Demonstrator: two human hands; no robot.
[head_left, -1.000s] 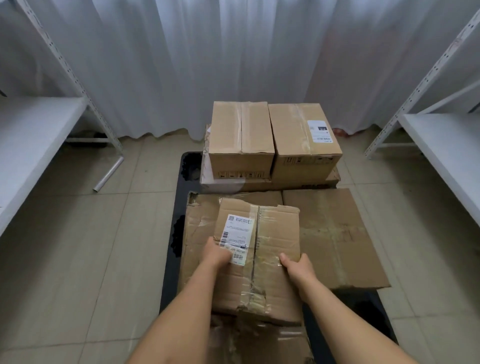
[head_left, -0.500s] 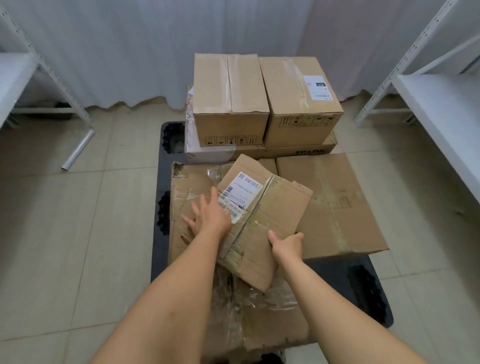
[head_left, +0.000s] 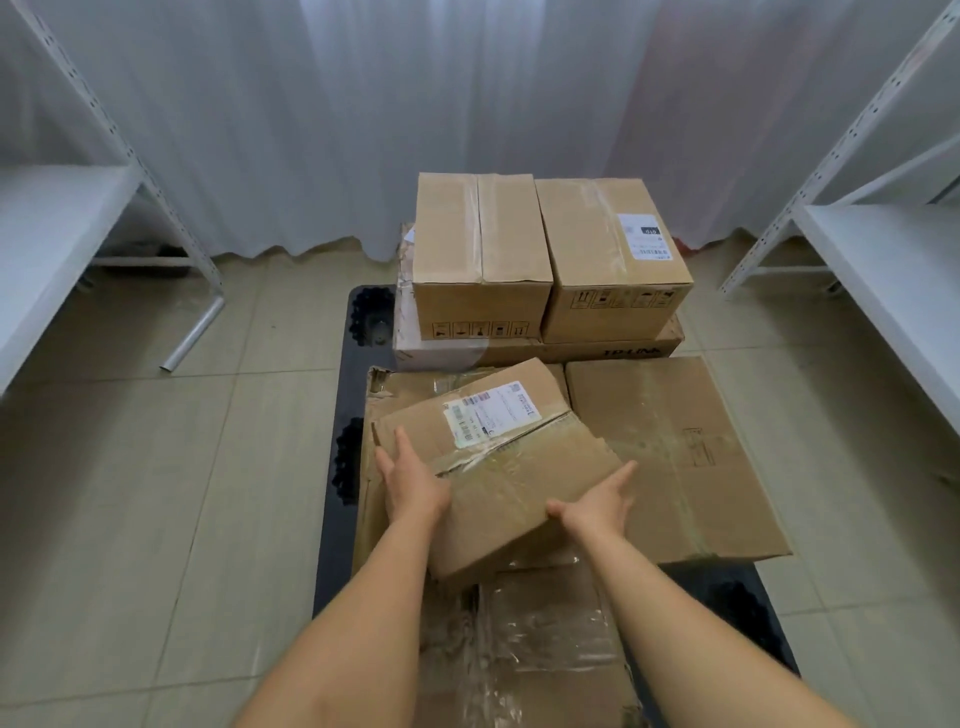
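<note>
A worn, taped cardboard box (head_left: 511, 467) with a white shipping label lies turned at an angle on top of flat cartons on a black pallet (head_left: 337, 519). My left hand (head_left: 413, 480) rests on the box's left end with straight fingers pointing away from me. My right hand (head_left: 597, 506) touches its near right side, fingers straight and thumb spread. Neither hand curls around the box.
Two sealed boxes (head_left: 480, 249) (head_left: 613, 254) sit side by side on a long flat carton at the pallet's far end. A wide flat carton (head_left: 685, 452) lies to the right. White metal shelves (head_left: 47, 249) (head_left: 893, 270) flank both sides; a white curtain hangs behind.
The labelled box has been rotated clockwise, so its label now faces the far right. My fingers have straightened along its sides, and the view has tilted.
</note>
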